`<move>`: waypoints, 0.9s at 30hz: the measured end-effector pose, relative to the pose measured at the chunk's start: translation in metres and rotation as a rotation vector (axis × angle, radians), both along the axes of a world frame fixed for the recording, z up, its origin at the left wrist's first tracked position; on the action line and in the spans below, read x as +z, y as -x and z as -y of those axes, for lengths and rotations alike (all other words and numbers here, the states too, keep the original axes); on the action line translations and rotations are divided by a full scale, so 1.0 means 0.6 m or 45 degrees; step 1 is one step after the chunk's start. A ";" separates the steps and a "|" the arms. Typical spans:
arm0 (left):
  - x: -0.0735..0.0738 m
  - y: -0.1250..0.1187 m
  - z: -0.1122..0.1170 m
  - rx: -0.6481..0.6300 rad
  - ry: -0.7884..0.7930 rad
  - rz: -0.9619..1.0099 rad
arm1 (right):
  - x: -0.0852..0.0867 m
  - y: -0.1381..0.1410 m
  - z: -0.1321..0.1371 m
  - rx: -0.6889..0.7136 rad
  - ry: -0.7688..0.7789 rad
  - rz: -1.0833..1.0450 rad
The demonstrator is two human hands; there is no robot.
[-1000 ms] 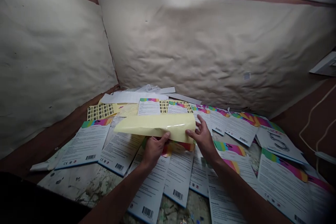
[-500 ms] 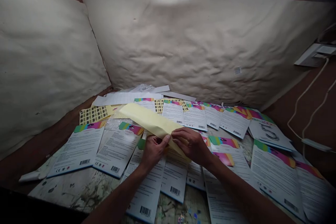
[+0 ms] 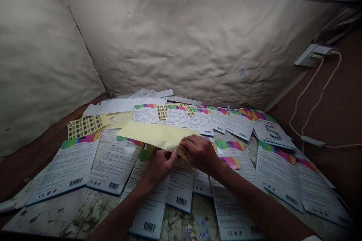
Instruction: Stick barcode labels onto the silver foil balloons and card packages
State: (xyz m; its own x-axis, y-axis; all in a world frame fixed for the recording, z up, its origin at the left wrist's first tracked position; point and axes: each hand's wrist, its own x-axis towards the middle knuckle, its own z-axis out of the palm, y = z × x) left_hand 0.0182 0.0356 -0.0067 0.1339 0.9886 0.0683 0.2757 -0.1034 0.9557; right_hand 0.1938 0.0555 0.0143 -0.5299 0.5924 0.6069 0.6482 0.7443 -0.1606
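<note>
A pale yellow paper sheet (image 3: 152,134), blank on the side toward me, is held up over the table. My left hand (image 3: 161,165) pinches its lower edge between thumb and fingers. Close beside it, my right hand (image 3: 198,152) is closed on the same edge, its fingertips near my left thumb. Below and around both hands lie white printed packets with rainbow-coloured tops and barcodes, such as one packet (image 3: 179,188) under the sheet and another packet (image 3: 147,199) under my left forearm. Whether anything small sits between my fingertips cannot be made out.
Yellow label sheets with dark square stickers (image 3: 87,125) lie at the back left, beside white paper (image 3: 121,107) and clear plastic. More packets (image 3: 240,124) line the back and right. Shiny confetti bits (image 3: 198,226) lie in front. A power socket (image 3: 313,54) with cables hangs at the right.
The yellow sheet has swung to lie more level, its left end lower. My right hand has closed in against its edge. The camera view has turned slightly right.
</note>
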 end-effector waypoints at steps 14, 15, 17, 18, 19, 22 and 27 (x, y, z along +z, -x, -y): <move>-0.006 0.017 -0.010 0.082 0.145 -0.003 | -0.011 -0.234 0.064 -0.264 -0.087 -0.094; -0.005 0.017 -0.010 0.089 0.146 -0.013 | -0.027 -0.246 0.079 -0.258 -0.052 -0.036; -0.004 0.015 -0.010 0.099 0.152 -0.049 | -0.057 -0.258 0.102 -0.256 0.016 0.042; -0.004 0.015 -0.010 0.109 0.151 -0.069 | -0.069 -0.259 0.109 -0.258 0.038 0.067; -0.005 0.015 -0.011 0.120 0.144 -0.087 | -0.079 -0.259 0.113 -0.256 0.047 0.089; -0.009 0.015 -0.013 0.146 0.111 -0.123 | -0.095 -0.257 0.112 -0.239 0.056 0.152; -0.010 0.019 -0.016 0.163 0.072 -0.171 | -0.096 -0.264 0.105 -0.185 0.140 0.198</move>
State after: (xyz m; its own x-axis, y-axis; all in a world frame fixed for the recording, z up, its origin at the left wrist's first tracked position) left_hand 0.0065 0.0451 -0.0129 0.0113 0.9999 0.0024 0.4085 -0.0068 0.9127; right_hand 0.3524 -0.0078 -0.0430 -0.5163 0.7272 0.4523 0.7706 0.6249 -0.1251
